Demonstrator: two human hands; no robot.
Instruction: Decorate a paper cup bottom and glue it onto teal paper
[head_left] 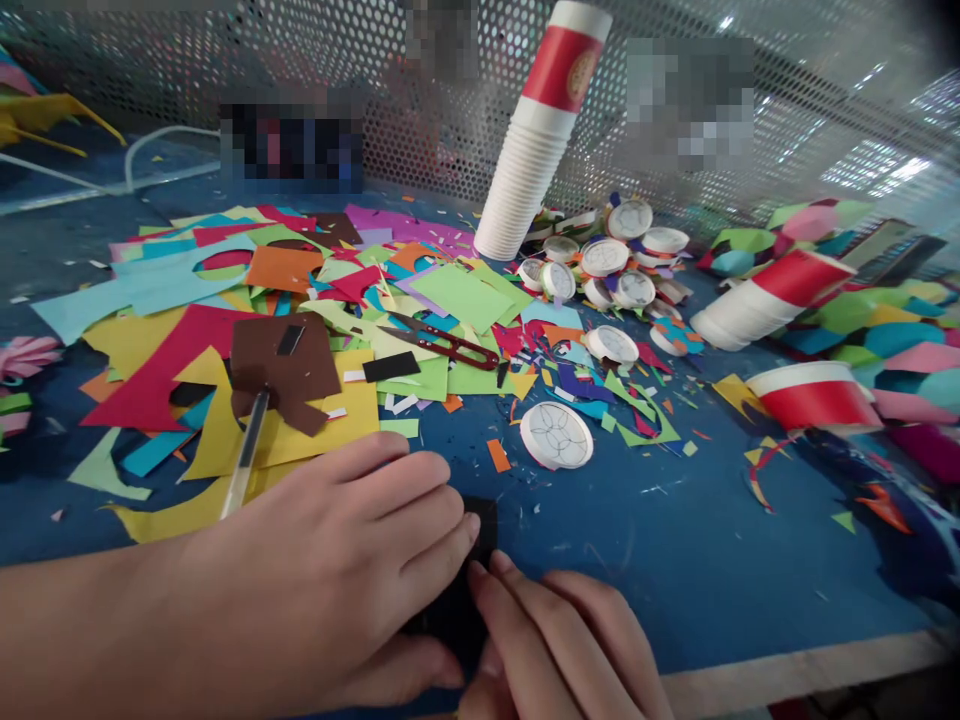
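Observation:
A piece of black paper [480,515] lies at the near side of the blue table, partly covered by both hands. My left hand [360,560] has its curled fingers on the paper's left side, with the thumb below. From the right, my right hand [555,640] pinches the paper's edge between fingers and thumb. Just beyond the hands are a white paper-cup base [556,436] with drawn circles and a small orange scrap [498,456]. A pen [246,455] rests on brown paper [285,365] beyond my left hand.
Thread snips [442,342] lie on a heap of coloured paper [472,297]. A tall, leaning stack of paper cups [536,140] stands at the back, beside several cut cup bases [604,257]. More red-and-white cups [817,395] are at right. The table's edge [810,668] runs along the near right.

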